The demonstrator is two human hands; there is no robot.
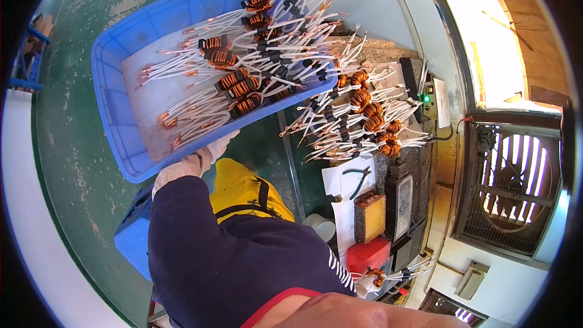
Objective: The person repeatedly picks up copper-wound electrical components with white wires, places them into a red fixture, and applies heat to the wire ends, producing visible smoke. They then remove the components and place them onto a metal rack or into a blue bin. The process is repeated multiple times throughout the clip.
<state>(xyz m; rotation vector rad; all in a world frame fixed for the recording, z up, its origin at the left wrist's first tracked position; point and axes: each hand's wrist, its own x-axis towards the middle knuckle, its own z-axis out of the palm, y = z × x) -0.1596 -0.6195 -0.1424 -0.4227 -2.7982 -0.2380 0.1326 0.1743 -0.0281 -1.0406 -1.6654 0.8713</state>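
My left hand [187,167], in a white glove, holds the near side of a blue plastic bin [112,127] from outside, its fingers partly hidden below the rim. Several copper-wound toroidal coils [246,106] with black wrapping lie in the bin. Their white leads end in bare copper-coloured tips, and some stick out over the right side. At the lower right, past a striped sleeve, my right hand [363,287] shows as a small whitish gloved patch. It appears closed around a toroidal coil [376,277] with white leads; its fingers are mostly hidden.
More coils [373,115] are heaped on the bench at the right. Pliers [358,181] lie on white paper, near a yellow-faced block [370,217], a red box [368,255] and a white cup [320,227]. A blue container [132,231] stands below my left arm.
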